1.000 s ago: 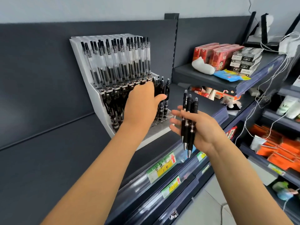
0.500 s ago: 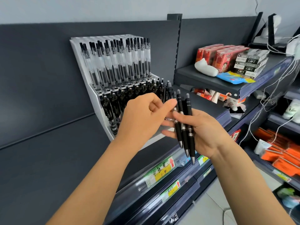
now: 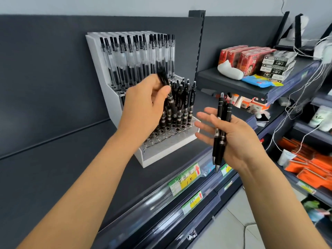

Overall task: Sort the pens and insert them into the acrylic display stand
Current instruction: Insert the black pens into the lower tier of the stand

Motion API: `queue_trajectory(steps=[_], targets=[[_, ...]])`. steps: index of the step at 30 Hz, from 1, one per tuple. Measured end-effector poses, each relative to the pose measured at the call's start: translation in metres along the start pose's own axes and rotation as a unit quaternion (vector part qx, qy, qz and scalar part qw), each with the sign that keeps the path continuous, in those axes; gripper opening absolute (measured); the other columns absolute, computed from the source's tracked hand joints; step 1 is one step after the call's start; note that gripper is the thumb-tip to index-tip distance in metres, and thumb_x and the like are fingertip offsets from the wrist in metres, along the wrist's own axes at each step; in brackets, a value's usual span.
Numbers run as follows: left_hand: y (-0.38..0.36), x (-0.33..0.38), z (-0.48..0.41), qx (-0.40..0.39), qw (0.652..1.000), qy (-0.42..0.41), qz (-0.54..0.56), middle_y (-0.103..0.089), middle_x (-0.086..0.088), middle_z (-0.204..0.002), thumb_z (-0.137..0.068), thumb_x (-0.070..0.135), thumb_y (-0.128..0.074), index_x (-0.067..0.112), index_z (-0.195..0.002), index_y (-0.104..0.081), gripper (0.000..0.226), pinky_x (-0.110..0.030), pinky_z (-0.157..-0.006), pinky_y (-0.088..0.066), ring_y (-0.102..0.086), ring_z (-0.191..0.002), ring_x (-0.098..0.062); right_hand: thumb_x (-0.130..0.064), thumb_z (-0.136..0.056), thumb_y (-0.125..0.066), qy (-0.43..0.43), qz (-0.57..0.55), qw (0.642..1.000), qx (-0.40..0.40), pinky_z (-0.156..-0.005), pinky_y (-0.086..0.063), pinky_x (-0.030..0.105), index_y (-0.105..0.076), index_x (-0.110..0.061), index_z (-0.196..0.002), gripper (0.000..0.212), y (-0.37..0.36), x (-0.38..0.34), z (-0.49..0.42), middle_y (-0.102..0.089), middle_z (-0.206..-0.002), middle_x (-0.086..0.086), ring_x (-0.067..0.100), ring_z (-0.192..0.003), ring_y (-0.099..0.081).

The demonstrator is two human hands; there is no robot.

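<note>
My left hand [image 3: 143,106] pinches one black pen [image 3: 163,80], motion-blurred, in front of the acrylic display stand [image 3: 168,147]; my hand hides its middle rows. Right of the stand, my right hand [image 3: 240,141] grips a bundle of black pens [image 3: 221,121]; count unclear.
</note>
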State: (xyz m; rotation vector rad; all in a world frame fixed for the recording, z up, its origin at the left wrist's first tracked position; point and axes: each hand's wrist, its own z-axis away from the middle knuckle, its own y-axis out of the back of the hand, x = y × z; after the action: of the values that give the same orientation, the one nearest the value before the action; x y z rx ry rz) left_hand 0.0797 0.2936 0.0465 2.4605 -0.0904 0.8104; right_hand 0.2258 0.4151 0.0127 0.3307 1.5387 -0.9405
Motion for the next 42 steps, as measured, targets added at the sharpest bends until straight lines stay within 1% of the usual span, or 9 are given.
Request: queue_trajectory(steps=[4, 9, 17, 22, 26, 33, 37, 39, 42], targets=[[-0.014, -0.011, 0.002, -0.033, 0.998, -0.023, -0.043, -0.061, -0.008, -0.065, -0.097, 0.021, -0.056, 0.003, -0.075, -0.054, 0.029, -0.042, -0.066, -0.049, -0.061, -0.065, -0.022, -0.008, -0.098, -0.049, -0.013, -0.003, 1.000, -0.007, -0.076, -0.060, 0.039, -0.061, -0.007, -0.118, 0.023, -0.001, 0.002, 0.002, -0.073, -0.106, 0.008, 0.025, -0.097, -0.071], [-0.015, -0.006, 0.000, -0.035, 0.998, -0.027, -0.051, -0.061, -0.011, -0.063, -0.098, 0.023, -0.054, 0.007, -0.068, -0.045, 0.035, -0.048, -0.061, -0.052, -0.069, -0.070, -0.029, -0.008, -0.097, -0.051, -0.026, -0.010, 1.000, -0.004, -0.076, -0.059, 0.039, -0.061, -0.006, -0.117, 0.023, -0.002, 0.008, 0.003, -0.073, -0.106, 0.009, 0.025, -0.095, -0.071], [-0.033, -0.011, 0.004, -0.134, 0.974, 0.049, -0.174, -0.061, -0.011, -0.071, -0.102, 0.026, -0.043, 0.007, -0.067, -0.046, 0.040, -0.037, -0.065, -0.049, -0.059, -0.067, -0.029, -0.017, -0.099, -0.045, -0.114, -0.140, 0.983, -0.027, -0.070, -0.061, 0.037, -0.061, 0.002, -0.112, 0.028, -0.010, 0.014, 0.006, -0.072, -0.105, 0.016, 0.027, -0.084, -0.071], [-0.031, -0.008, 0.002, -0.143, 0.966, 0.042, -0.211, -0.043, -0.003, -0.061, -0.103, 0.020, -0.040, 0.012, -0.061, -0.034, 0.043, -0.031, -0.056, -0.033, -0.036, -0.051, -0.014, -0.012, -0.098, -0.044, -0.099, -0.131, 0.986, -0.040, -0.074, -0.060, 0.038, -0.059, 0.002, -0.117, 0.028, -0.013, 0.015, 0.008, -0.073, -0.104, 0.015, 0.025, -0.079, -0.072], [-0.032, -0.007, 0.002, -0.149, 0.962, 0.047, -0.222, -0.038, -0.002, -0.060, -0.100, 0.010, -0.043, 0.014, -0.061, -0.029, 0.042, -0.032, -0.055, -0.034, -0.031, -0.050, -0.015, -0.011, -0.099, -0.045, -0.068, -0.102, 0.992, -0.033, -0.077, -0.060, 0.039, -0.058, 0.001, -0.119, 0.027, -0.017, 0.014, 0.010, -0.073, -0.101, 0.014, 0.024, -0.079, -0.071], [-0.028, -0.005, 0.001, -0.198, 0.956, 0.048, -0.212, -0.045, -0.004, -0.065, -0.103, 0.021, -0.041, 0.011, -0.064, -0.039, 0.041, -0.032, -0.058, -0.039, -0.046, -0.060, -0.021, -0.011, -0.098, -0.050, -0.034, -0.062, 0.997, -0.015, -0.077, -0.060, 0.038, -0.059, 0.000, -0.119, 0.026, -0.025, 0.008, 0.014, -0.073, -0.103, 0.013, 0.025, -0.085, -0.070], [-0.023, -0.005, 0.000, -0.186, 0.959, 0.032, -0.214, -0.042, -0.003, -0.055, -0.100, 0.032, -0.048, 0.012, -0.058, -0.037, 0.048, -0.032, -0.054, -0.039, -0.042, -0.051, -0.019, -0.014, -0.098, -0.049, -0.029, -0.058, 0.998, -0.016, -0.077, -0.060, 0.038, -0.060, -0.001, -0.119, 0.027, -0.027, 0.007, 0.014, -0.073, -0.103, 0.013, 0.024, -0.087, -0.070], [-0.020, -0.003, 0.003, -0.151, 0.974, -0.001, -0.170, -0.042, -0.004, -0.051, -0.098, 0.039, -0.049, 0.011, -0.055, -0.040, 0.051, -0.035, -0.053, -0.042, -0.040, -0.047, -0.019, -0.015, -0.099, -0.047, -0.038, -0.065, 0.997, -0.026, -0.079, -0.059, 0.039, -0.061, -0.001, -0.119, 0.029, -0.027, 0.008, 0.015, -0.073, -0.105, 0.013, 0.026, -0.092, -0.070], [-0.017, 0.003, 0.010, -0.139, 0.990, -0.009, -0.021, -0.062, 0.000, -0.058, -0.094, 0.040, -0.054, 0.014, -0.065, -0.065, 0.041, -0.030, -0.061, -0.050, -0.057, -0.056, -0.013, -0.020, -0.095, -0.050, -0.064, -0.075, 0.993, -0.062, -0.089, -0.055, 0.045, -0.062, -0.001, -0.122, 0.035, -0.031, 0.007, 0.015, -0.068, -0.118, 0.016, 0.029, -0.107, -0.066]])
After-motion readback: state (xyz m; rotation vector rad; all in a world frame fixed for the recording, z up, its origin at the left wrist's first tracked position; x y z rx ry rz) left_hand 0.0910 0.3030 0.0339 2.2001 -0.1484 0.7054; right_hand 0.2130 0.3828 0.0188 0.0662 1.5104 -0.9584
